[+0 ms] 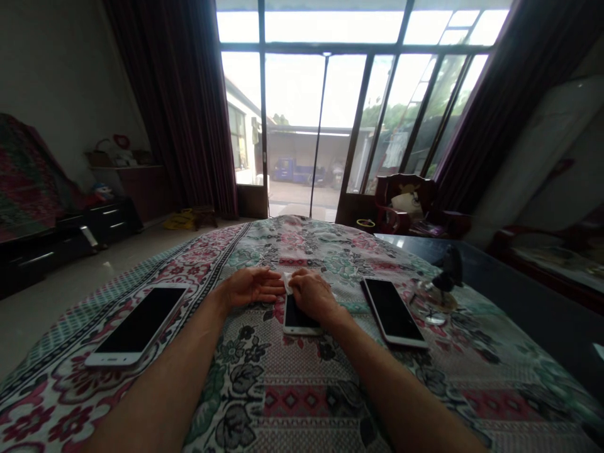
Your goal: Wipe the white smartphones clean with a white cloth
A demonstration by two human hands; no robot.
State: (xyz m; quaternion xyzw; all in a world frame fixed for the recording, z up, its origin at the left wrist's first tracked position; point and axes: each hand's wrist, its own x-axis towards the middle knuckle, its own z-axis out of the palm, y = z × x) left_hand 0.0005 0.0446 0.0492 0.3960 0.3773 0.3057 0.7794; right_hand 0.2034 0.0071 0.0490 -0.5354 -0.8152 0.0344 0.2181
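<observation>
**Step in hand:** both hands are gathered at the upper end of one phone; a small white paper tissue (287,281) sits between them, and the work appears to centre on that spot.

**Left hand (250,287):** palm down, fingers extended and close together; it forms a narrow, flat posture and holds nothing visibly; its fingertips reach the tissue's edge, though firm contact cannot be told.

**Right hand (314,296):** curved over the upper end of the phone; it rests on the tissue's side, but whether it pinches the tissue cannot be told.

**Central item:** a white-framed smartphone with a black glass screen (296,316) lies flat on the cloth, directly below the right hand; its lower screen and frame show.

**Adjacent items:** a white-framed smartphone with a black screen (136,326) lies flat to the left, well apart from the left hand; a slim rose-edged smartphone with a black screen (391,313) lies flat to the right, near the right hand.

**Surface:** a floral quilted cotton bedspread in pink, green and black (283,402) lies under all three phones.

**Next move:** judged from this position, it calls for the right hand to lift clear of the central phone's screen, so that the glass and tissue can be seen; the side phones need no shifting.
</observation>
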